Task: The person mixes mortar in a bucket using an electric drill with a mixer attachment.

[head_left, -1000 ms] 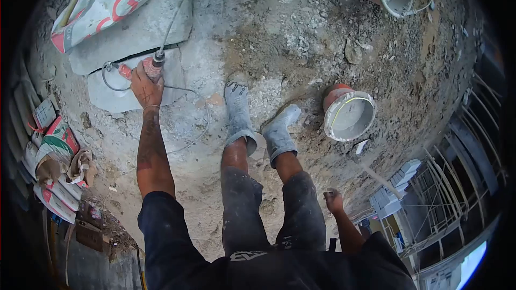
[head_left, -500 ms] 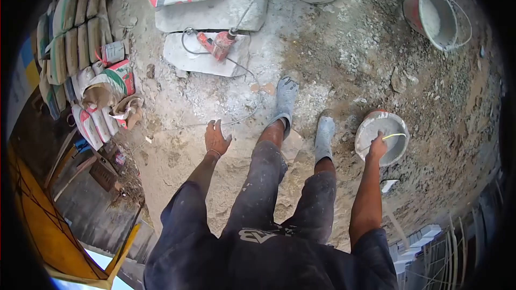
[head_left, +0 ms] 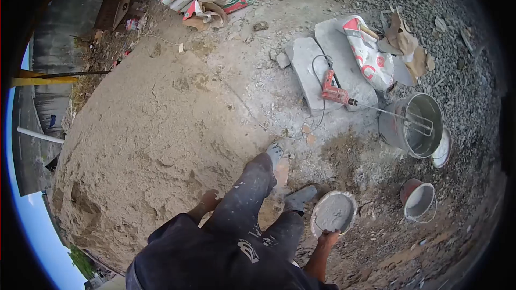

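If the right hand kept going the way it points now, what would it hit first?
The right hand already grips the near rim of the mortar bucket. Going straight on, it would probably meet the grey mix inside first, though depth is hard to judge.

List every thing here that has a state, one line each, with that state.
Right hand: gripping the rim of the mortar bucket.
Left hand: free, holding nothing.
Mortar bucket: filled with grey mix.
Red bucket: upright, whitish inside.
Metal tub: upright, paddle inside.
Mixer drill: lying on a slab, nobody holding it.
Cement bag: lying opened.
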